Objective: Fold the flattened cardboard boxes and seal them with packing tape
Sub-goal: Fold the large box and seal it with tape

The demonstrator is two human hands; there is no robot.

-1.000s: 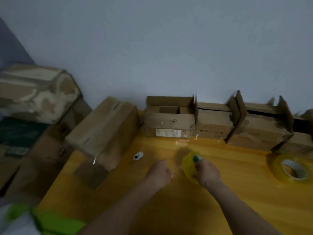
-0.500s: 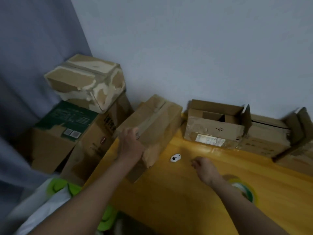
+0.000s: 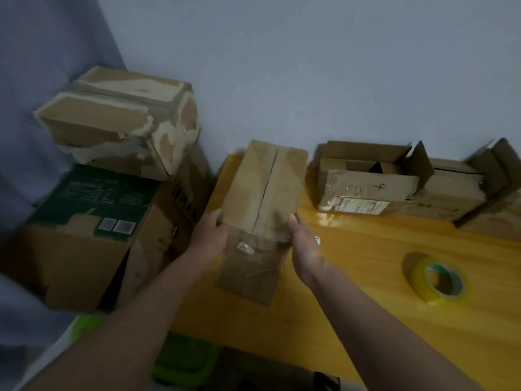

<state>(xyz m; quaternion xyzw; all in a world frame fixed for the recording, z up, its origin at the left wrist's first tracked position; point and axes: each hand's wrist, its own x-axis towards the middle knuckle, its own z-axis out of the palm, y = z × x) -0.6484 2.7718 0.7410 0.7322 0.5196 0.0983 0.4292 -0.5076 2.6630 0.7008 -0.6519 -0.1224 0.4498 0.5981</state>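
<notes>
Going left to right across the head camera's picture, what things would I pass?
Stacked cardboard boxes beside the table → left hand → sealed box it holds → right hand → open box marked 4 → roll of yellow tape.

A plain pale blue-grey wall (image 3: 310, 66) fills the upper half of the view, dim and evenly lit. Against it stands a yellow wooden table (image 3: 366, 277), its glossy top catching a faint sheen near the far edge. At the left hangs a grey-blue curtain (image 3: 42, 80). Below the table's near edge something bright green (image 3: 183, 362) shows, too blurred to identify.
</notes>
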